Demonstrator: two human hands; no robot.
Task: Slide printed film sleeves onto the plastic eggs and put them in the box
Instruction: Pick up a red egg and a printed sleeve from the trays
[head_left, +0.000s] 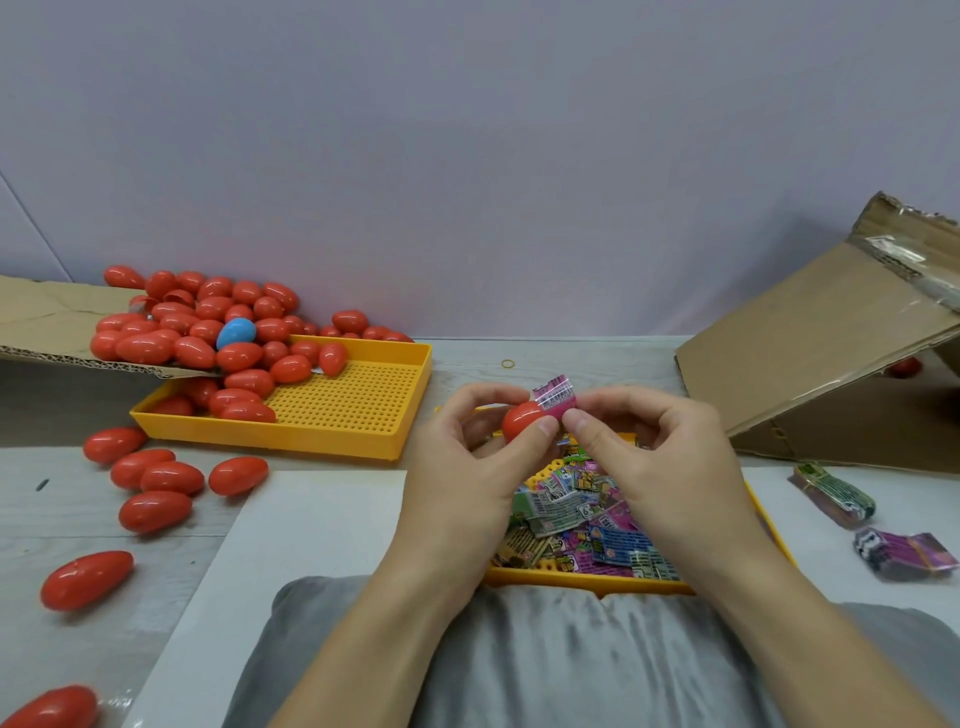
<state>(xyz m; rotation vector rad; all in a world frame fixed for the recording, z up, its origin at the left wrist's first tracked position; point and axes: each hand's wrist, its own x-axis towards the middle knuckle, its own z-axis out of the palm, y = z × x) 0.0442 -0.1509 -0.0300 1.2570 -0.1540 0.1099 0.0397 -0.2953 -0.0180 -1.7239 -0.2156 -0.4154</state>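
Red eggs (208, 332) heaped left; cardboard box (810, 358) right.

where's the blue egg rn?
Head view, left side: the blue egg sits in the red egg pile spilling off the cardboard flap into the far yellow tray.

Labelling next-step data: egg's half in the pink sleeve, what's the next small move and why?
Probably pull the pink sleeve further along the red egg with the right hand while the left hand steadies it. The sleeve covers only the egg's right end; most of the red shell is bare.
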